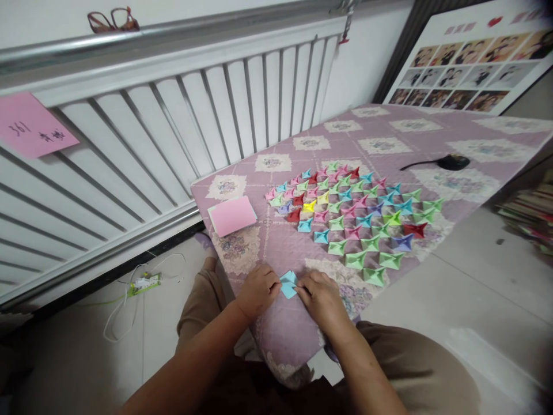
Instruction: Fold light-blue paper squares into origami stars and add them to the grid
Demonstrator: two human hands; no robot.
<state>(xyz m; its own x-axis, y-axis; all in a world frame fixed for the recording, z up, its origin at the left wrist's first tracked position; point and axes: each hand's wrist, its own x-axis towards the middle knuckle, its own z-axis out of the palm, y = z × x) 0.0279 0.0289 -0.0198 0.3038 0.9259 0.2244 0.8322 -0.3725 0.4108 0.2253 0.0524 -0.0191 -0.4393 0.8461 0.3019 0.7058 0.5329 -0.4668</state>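
Observation:
Between my hands, close to the near end of the table, is a small light-blue piece of folded paper [288, 285]. My left hand [260, 289] pinches its left corner, while the fingers of my right hand [318, 294] close on its right side. Just beyond, several rows of small folded paper boats [337, 222] stand in pink, green, blue, red, yellow and purple. A stack of paper sheets [233, 216], pink on top, lies to the left of the rows, near the table's left edge.
The table [285, 334] has a purple patterned cloth. A black computer mouse [453, 162] lies at the far right. A white radiator [173, 132] runs along the left, with a pink note [37, 124] on it. A power strip [145, 283] lies on the floor.

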